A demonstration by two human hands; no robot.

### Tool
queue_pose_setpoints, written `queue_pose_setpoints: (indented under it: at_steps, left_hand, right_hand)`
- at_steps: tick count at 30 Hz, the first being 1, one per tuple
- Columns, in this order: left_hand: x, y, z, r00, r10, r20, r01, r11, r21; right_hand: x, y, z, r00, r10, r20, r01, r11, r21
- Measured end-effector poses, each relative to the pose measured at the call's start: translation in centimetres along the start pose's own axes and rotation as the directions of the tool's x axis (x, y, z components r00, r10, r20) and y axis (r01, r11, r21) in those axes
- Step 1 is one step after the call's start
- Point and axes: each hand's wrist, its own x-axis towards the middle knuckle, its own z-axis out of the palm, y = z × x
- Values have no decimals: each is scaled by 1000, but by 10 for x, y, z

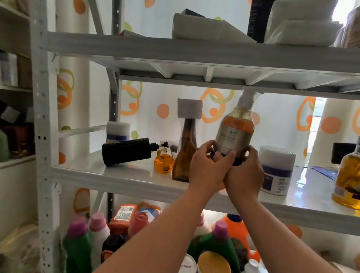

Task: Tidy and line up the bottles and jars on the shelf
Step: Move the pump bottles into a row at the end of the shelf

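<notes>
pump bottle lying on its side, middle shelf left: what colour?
Black pump bottle, with a black pump head; head view.

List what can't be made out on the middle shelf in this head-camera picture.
- Base of the amber pump bottle with a pale label: covered by the left hand and right hand, so whether it touches the white metal shelf is unclear.
- Its label text: too small to read.
- Its pump top: partly hidden behind the shelf above.
- Small round orange bottle: its neck is hidden behind the toppled black pump bottle.
</notes>
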Motion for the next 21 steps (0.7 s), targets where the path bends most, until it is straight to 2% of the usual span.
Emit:
queue_pose_setpoints:
  at_steps: [21]
  left_hand:
    - [-5, -26, -79, 962, 57, -269, -61, 998, -6]
  right_hand:
    - [-52, -43, 60, 976, -98, 197, 86, 994, 66]
